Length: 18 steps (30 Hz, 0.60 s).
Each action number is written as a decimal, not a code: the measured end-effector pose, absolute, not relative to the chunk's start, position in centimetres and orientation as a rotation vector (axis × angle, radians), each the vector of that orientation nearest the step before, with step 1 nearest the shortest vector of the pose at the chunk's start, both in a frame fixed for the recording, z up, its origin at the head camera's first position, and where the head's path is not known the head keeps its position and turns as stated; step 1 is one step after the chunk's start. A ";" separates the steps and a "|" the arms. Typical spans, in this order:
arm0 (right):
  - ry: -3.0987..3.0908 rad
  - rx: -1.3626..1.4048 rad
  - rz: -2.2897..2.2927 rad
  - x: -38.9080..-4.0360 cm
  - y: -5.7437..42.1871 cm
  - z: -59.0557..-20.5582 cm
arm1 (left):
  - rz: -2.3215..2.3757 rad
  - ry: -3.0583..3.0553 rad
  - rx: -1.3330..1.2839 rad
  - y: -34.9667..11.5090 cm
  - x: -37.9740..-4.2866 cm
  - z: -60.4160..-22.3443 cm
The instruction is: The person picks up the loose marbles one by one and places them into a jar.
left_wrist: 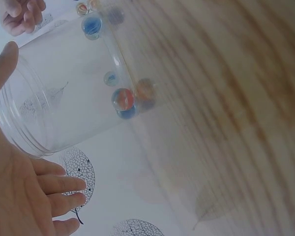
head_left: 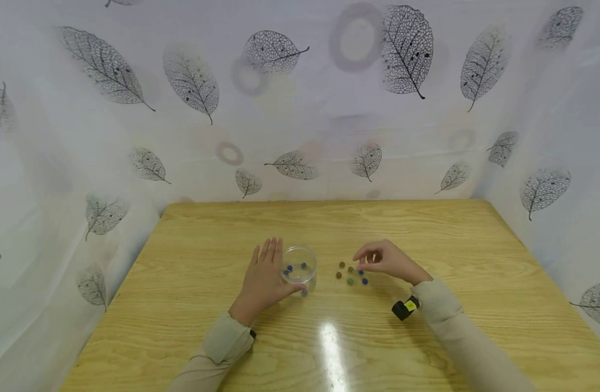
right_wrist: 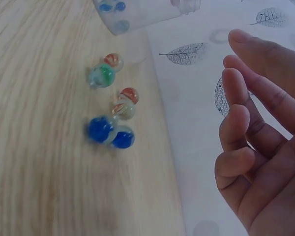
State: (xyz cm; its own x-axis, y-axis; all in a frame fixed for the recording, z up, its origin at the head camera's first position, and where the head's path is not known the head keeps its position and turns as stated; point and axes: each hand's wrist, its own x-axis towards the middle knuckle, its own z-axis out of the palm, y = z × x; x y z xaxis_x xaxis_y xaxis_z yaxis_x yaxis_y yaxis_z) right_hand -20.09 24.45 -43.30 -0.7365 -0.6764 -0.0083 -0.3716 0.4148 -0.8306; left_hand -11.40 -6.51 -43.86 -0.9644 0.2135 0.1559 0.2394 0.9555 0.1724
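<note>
A clear jar (head_left: pixel 300 265) stands upright on the table with several marbles (left_wrist: pixel 123 100) at its bottom. My left hand (head_left: pixel 264 276) rests along the jar's left side, its fingers straight and the thumb reaching across the near side close to the rim. To the jar's right lies a loose group of marbles (right_wrist: pixel 113 101) in blue, green and orange-brown. Over the right edge of this group hovers my right hand (head_left: pixel 389 261), fingers loosely bent. Nothing shows between its thumb and fingertips (right_wrist: pixel 234 78) in the right wrist view.
The wooden table (head_left: pixel 207 228) has a bright light reflection near its front. A pale curtain (head_left: pixel 300 120) with leaf prints rises behind the table and along both sides. A small black device (head_left: pixel 404 308) hangs at my right wrist.
</note>
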 end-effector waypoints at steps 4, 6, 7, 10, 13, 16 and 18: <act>2.329 -0.867 -1.250 -19.8 25.1 -43.7 | -0.285 -2.970 -0.337 -6.5 -11.4 -43.9; 2.330 -0.856 -1.248 -19.6 25.4 -43.9 | -0.292 -2.969 -0.333 -6.5 -11.3 -43.9; 2.329 -0.854 -1.248 -19.6 25.5 -44.0 | -0.296 -2.968 -0.330 -6.5 -11.3 -43.9; 2.327 -0.864 -1.239 -19.4 25.8 -44.4 | -0.303 -2.969 -0.327 -6.4 -11.3 -43.8; 2.315 -0.863 -1.236 -19.3 26.1 -44.7 | -0.304 -2.971 -0.327 -6.4 -11.3 -43.8; 2.305 -0.849 -1.223 -19.3 26.3 -45.0 | -0.306 -2.972 -0.326 -6.4 -11.3 -43.7; 2.298 -0.845 -1.219 -19.3 26.4 -45.1 | -0.313 -2.971 -0.325 -6.4 -11.3 -43.7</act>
State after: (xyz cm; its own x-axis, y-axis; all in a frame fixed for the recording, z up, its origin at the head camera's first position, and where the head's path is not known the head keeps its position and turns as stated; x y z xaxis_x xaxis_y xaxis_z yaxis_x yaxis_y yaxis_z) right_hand -19.26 26.39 -45.11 -0.7355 -0.6741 -0.0677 -0.3220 0.4358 -0.8405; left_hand -11.31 -6.37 -43.72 -0.9674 0.1989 0.1567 0.2271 0.9551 0.1901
